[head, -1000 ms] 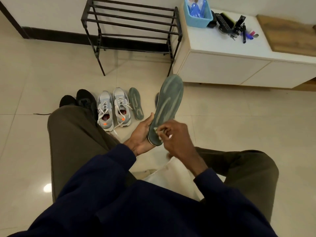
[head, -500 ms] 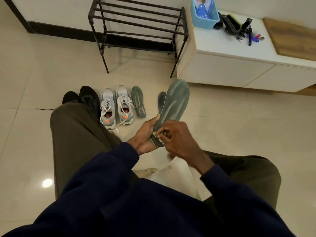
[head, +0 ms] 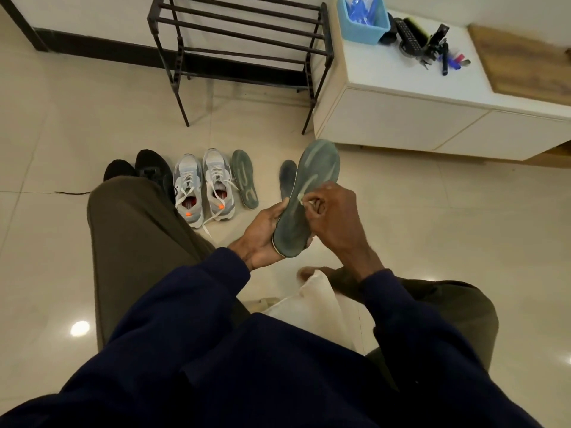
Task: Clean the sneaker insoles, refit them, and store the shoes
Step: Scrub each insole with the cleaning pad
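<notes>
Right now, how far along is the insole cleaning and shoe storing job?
Early. Done: insoles look pulled out, since one insole and another insole lie on the floor beside the grey sneakers. In hand: the left hand holds a third insole while the right hand works its surface with something small and pale. Left: the other insoles, refitting, and shelving on the empty shoe rack.

Glossy tiled floor point(head: 432, 227); matt insole point(head: 312, 186); metal rack point(head: 241, 35).
</notes>
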